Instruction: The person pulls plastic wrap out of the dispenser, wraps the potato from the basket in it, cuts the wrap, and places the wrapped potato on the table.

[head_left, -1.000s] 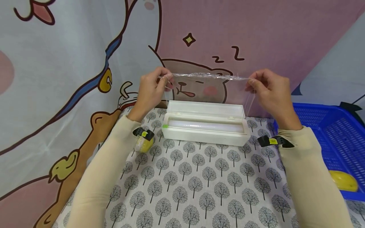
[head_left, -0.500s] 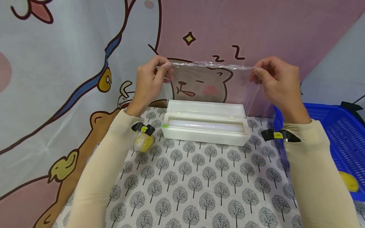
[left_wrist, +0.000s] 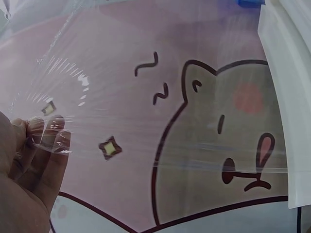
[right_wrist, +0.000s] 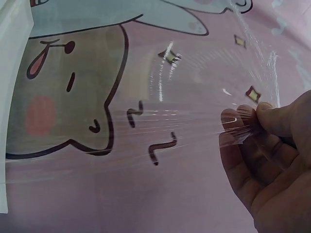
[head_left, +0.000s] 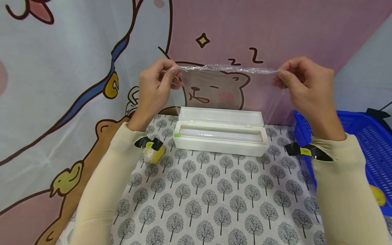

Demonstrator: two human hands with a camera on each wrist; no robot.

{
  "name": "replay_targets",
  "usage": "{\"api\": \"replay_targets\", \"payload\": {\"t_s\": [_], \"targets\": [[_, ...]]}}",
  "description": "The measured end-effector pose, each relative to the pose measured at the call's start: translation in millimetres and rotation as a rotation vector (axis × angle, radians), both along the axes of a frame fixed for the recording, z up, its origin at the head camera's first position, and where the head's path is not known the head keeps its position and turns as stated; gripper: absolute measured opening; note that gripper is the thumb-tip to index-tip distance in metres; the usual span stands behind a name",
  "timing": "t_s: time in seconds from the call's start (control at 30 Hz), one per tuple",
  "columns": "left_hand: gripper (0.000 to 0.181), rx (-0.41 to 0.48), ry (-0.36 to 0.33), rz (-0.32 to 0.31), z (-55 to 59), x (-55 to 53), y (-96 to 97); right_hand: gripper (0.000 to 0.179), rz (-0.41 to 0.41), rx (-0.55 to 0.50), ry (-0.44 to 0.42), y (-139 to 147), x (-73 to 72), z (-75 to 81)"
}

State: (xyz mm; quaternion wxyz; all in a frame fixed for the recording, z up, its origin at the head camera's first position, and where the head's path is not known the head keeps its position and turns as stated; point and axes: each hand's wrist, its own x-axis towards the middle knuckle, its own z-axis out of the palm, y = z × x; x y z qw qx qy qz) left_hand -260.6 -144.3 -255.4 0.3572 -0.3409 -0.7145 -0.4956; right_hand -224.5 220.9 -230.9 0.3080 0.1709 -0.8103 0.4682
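A clear sheet of plastic wrap [head_left: 226,69] is stretched between my two hands, its gathered top edge catching the light. My left hand [head_left: 157,85] pinches one corner between thumb and fingers. The opposite corner is pinched by my right hand [head_left: 309,85]. Below, the sheet runs down to a white wrap dispenser box [head_left: 220,146], whose lid [head_left: 220,116] stands raised at the back. Inside the box lies the wrap roll [head_left: 220,134]. In both wrist views the plastic wrap [right_wrist: 194,97] fans out in creases from the pinching fingertips.
A yellow fruit wrapped in film [head_left: 155,154] lies on the table by my left wrist. To the right stands a blue plastic basket [head_left: 340,117], with a yellow fruit [head_left: 379,195] partly hidden by my sleeve. A cartoon-printed cloth [head_left: 275,27] hangs close behind the box.
Both hands have risen and moved apart, drawing the plastic wrap higher above the box and pulling its top edge wider. The box has stayed in place.
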Motion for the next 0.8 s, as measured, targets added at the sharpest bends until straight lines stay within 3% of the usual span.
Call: {"api": "replay_targets", "payload": {"t_s": [0.27,0.47,0.63,0.8], "targets": [[0.021,-0.010,0.051,-0.051,8.4,19.2,-4.6,0.006,0.005,0.023,0.086,-1,23.9,8.2],[0.017,0.019,0.038,-0.091,9.8,33.9,-7.5,0.011,-0.003,0.064,0.129,-2,44.0,10.2],[0.007,0.031,-0.006,-0.145,4.4,59.2,-12.3,0.009,0.024,0.113,0.107,4,71.2,4.1],[0.014,-0.064,-0.054,-0.212,-5.4,89.5,-19.2,0.010,0.118,0.117,0.023,17,102.7,-7.8]]}}
